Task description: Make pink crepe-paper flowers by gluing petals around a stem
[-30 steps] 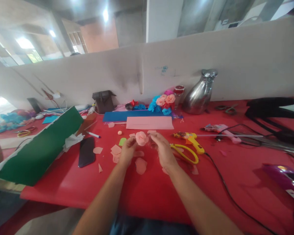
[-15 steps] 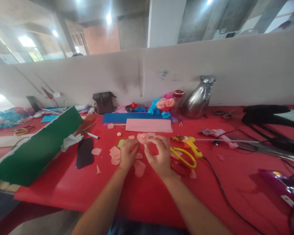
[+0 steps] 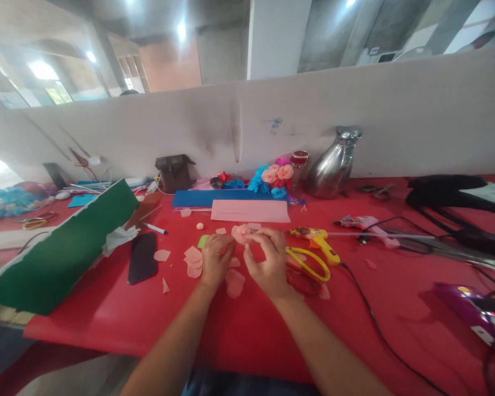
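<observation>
A small pink paper flower [image 3: 241,233] sits between my two hands above the red table. My left hand [image 3: 218,262] closes its fingers at the flower's left side, with the fingertips partly hidden. On the other side, my right hand [image 3: 269,263] pinches the flower's edge between thumb and fingers. Loose pink paper petals [image 3: 193,256] lie left of my left hand, and a larger petal [image 3: 235,283] lies below it. A yellow glue gun [image 3: 322,246] rests right of my right hand, above scissors with yellow and red handles [image 3: 319,267].
A pink paper sheet [image 3: 249,211] and a blue strip [image 3: 198,199] lie beyond my hands. Left are a phone [image 3: 142,258] and a green board [image 3: 66,253]. Paper flowers [image 3: 274,175] and a metal jug [image 3: 332,168] stand at the back. The glue gun's cord [image 3: 371,313] crosses the right side.
</observation>
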{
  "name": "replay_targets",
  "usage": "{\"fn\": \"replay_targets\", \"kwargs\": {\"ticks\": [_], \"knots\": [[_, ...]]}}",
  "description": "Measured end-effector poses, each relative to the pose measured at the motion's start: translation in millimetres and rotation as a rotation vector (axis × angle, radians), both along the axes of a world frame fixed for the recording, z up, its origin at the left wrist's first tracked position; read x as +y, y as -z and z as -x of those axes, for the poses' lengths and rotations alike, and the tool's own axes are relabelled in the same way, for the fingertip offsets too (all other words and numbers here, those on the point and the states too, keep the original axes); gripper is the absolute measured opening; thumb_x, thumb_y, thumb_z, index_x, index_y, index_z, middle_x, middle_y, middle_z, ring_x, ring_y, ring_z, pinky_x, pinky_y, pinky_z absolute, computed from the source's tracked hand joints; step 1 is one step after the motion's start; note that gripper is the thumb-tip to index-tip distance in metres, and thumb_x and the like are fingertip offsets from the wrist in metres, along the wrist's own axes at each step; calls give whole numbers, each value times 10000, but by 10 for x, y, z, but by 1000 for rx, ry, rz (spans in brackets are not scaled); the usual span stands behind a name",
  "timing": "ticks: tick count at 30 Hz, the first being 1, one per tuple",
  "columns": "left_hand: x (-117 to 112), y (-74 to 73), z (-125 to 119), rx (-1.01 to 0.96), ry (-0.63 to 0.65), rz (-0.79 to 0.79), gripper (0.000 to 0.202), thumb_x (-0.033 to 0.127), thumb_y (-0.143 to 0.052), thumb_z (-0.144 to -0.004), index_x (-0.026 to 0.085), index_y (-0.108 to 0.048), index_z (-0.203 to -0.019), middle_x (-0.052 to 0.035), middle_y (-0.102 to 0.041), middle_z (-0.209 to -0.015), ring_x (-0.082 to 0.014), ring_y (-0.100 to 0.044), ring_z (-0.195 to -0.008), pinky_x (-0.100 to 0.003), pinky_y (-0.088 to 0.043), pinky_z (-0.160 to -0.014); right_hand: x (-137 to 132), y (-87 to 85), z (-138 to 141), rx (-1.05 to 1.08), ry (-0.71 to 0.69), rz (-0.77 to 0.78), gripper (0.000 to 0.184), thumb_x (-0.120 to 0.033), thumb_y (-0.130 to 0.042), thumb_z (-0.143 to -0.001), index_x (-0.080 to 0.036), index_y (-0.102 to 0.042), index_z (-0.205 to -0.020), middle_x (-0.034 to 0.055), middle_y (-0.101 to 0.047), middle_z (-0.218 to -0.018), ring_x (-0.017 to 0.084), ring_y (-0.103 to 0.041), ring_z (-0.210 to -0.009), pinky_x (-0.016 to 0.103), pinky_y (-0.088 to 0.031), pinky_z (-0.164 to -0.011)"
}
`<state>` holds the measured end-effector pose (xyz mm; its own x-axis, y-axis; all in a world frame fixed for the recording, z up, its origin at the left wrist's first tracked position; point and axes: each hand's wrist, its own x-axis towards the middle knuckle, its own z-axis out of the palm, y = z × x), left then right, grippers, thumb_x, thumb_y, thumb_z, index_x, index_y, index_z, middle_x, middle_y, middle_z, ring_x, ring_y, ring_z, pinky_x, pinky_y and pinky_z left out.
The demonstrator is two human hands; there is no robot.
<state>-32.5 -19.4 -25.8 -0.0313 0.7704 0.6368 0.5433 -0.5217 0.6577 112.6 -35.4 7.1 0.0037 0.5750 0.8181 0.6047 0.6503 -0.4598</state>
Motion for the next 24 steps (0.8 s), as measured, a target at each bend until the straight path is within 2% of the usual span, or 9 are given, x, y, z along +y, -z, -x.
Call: {"fn": "replay_targets", "kwargs": {"ticks": [10,20,24], "knots": [[2,4,-9,51,-42,-46,122,210,-549,-812,209,-670,-822,-43,-689,-807,-183,-579,-761,-324,-401,-739,9,22,-8,-27,14,-38,150,-184,-574,-783,-239,-626,-914,61,-531,-930,216,-528,-878,395,-455,-802],[-20,-22,-26,44,-60,-19,132,238,-557,-811,218,-685,-833,-47,-705,-826,-188,-586,-769,-335,-392,-748,11,22,-15,-24,38,-19,133,-191,-579,-761,-230,-602,-886,69,-548,-948,233,-529,-910,412,-436,-827],[-24,-14,-29,50,-67,-19,142,246,-552,-813,222,-688,-846,-46,-707,-839,-191,-588,-773,-345,-385,-761,18,26,9,-27,67,-39,211,-239,-611,-748,-231,-562,-952,81,-547,-993,250,-522,-951,432,-427,-849]]}}
